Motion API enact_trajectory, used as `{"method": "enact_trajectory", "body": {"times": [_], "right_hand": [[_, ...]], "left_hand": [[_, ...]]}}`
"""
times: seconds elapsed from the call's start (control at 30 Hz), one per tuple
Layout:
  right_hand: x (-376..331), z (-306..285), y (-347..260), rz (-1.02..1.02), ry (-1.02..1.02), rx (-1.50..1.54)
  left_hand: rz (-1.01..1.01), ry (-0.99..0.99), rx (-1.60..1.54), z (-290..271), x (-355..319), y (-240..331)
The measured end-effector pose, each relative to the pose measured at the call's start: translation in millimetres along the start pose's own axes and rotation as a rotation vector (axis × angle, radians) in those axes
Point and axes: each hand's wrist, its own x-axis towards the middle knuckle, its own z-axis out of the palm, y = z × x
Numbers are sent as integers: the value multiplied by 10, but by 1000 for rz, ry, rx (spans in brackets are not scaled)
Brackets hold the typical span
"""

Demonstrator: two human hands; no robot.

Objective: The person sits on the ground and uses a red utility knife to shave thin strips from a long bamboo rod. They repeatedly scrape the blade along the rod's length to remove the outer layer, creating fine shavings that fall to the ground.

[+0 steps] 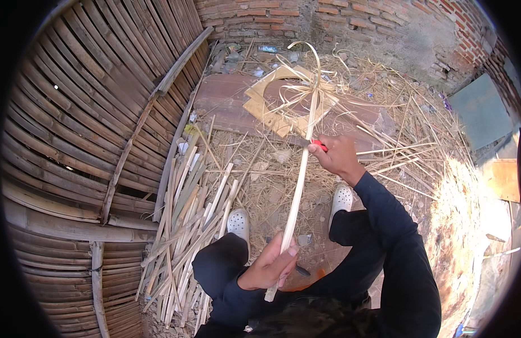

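My left hand (271,265) is closed round the near end of a long pale bamboo strip (297,205), which slants up and away from me. My right hand (340,158) grips a knife by its red handle (319,145). The blade (297,140) lies across the strip about midway along it. Beyond the knife, thin peeled shavings curl off the strip, one looping over at its far end. Behind them lies a tan board (280,125) with a large round opening, partly covered by shavings.
A heap of split bamboo strips (184,225) lies by my left foot. Shavings litter the ground round a brown board (221,110). A slatted bamboo wall (85,107) stands on the left, a brick wall (356,22) at the back, and a grey-green panel (480,110) at the right.
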Motion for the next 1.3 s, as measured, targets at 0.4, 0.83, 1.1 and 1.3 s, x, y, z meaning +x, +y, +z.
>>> {"method": "enact_trajectory", "body": {"times": [0.4,0.83,1.1,1.3], "right_hand": [[121,85,211,-129,23,-2],[265,17,1128,546,37,-132],[116,-120,86,435,-389,150],[-276,-140,-570,-245,-304,62]], "left_hand": [[-23,80,152,40,1,58],[-102,-26,276,56,5,-89],[25,230,186,56,102,-1],[99,305,177,70,108,94]]}}
